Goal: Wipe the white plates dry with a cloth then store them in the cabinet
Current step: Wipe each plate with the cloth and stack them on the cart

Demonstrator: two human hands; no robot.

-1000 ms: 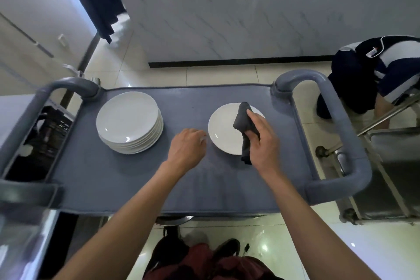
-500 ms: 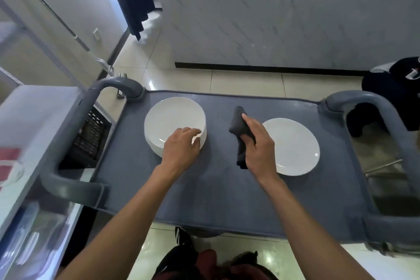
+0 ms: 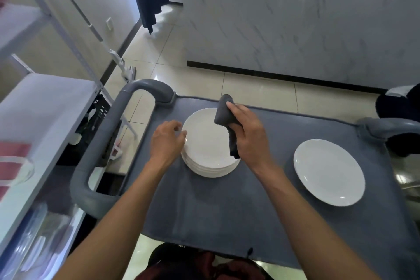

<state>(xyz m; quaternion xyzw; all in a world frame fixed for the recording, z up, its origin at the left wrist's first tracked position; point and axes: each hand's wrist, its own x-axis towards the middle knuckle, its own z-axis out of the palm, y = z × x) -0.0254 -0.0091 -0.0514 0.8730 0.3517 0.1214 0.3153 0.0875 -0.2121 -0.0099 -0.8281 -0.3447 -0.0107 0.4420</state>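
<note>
A stack of white plates (image 3: 208,145) sits on the grey cart top (image 3: 250,207). My left hand (image 3: 167,143) is at the stack's left rim, fingers curled against the edge of the top plate. My right hand (image 3: 248,134) grips a dark grey cloth (image 3: 223,115) above the right side of the stack. A single white plate (image 3: 329,171) lies flat on the cart to the right, apart from both hands.
The cart has thick grey handles at the left (image 3: 102,143) and right (image 3: 386,125). A white metal shelf unit (image 3: 41,107) stands to the left. A person in dark clothes (image 3: 400,107) is at the right edge. Marble wall (image 3: 295,18) behind.
My view swung left. Both hands moved from the single plate over to the stack; the left hand shifted from the stack's top to its left rim, and the cloth now hovers over the stack.
</note>
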